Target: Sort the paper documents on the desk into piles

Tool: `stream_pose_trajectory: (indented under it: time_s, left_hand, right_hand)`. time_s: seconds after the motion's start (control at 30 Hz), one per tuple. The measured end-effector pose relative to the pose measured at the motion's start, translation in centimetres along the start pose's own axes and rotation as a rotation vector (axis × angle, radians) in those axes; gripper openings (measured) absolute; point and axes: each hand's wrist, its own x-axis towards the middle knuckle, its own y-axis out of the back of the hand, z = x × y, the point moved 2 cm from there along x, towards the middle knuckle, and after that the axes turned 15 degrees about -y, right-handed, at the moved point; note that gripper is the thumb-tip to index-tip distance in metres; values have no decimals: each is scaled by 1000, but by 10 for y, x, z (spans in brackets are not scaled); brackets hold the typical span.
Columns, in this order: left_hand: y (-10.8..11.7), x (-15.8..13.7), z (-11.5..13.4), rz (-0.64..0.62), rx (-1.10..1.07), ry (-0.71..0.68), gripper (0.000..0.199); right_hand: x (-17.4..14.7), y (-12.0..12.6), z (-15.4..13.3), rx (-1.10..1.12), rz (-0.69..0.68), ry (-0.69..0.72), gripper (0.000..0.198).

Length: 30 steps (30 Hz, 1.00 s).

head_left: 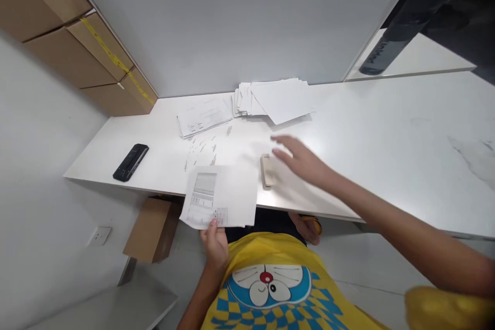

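Observation:
My left hand [215,248] grips the lower edge of several stacked printed sheets [235,193], thumb on top and fingers underneath. The sheets extend over the front edge of the table, with a printed table on their left half. My right hand [299,161] hovers above the tabletop, fingers apart and slightly blurred, holding nothing. Just left of its fingertips lies a small beige oblong object [266,171], perhaps a stapler; its exact kind is unclear.
Along the back of the white table [371,154] lie a printed paper pile [204,116] and a messier white paper stack [282,98]. Grey bits or marks [201,149] dot the surface. A black phone-like device [130,162] lies left. Cardboard boxes [127,95] stand back left; a dark bottle [390,46] is back right.

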Motion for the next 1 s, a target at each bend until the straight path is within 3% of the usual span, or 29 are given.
stream_pose_trajectory:
  time_s: [0.07,0.13,0.23,0.33,0.43,0.5,0.6,0.67,0.77,0.87,1.0]
  left_hand:
    - [-14,3,-4,-89,-57,12,62]
    - [-34,4,-7,-197,-81,42,61]
    - [-67,12,-3,-311,-112,15,61]
    - [-85,38,12,-249,-146,-207,56]
    - [-77,67,20,-86,-42,-528,54]
    - [-66,78,16,-94,76,-657,57]
    - [-58,76,5,-239,145,-663,58]
    - [-60,70,2,-266,143,-634,57]
    - [-70,65,4,-223,127,-592,50]
    - [-75,68,7,-177,152,-595,39]
    - [-73,70,11,-69,225,-761,29]
  right_hand:
    - [-41,-10,-3,91,-238,-41,42]
    - [-68,-16,-7,168,-312,-87,44]
    - [-82,-15,-13,244,-167,-110,37]
    - [-85,-7,-16,268,37,-52,31]
    - [-90,-3,-9,278,171,-7,27]
    - [-93,-9,1,292,190,-13,25]
    - [-97,-27,20,343,188,-4,20]
    - [-99,-38,31,386,227,39,15]
    - [-101,-46,42,428,274,95,15]
    - [-103,-48,45,435,230,119,13]
    - [-107,-44,44,485,187,198,4]
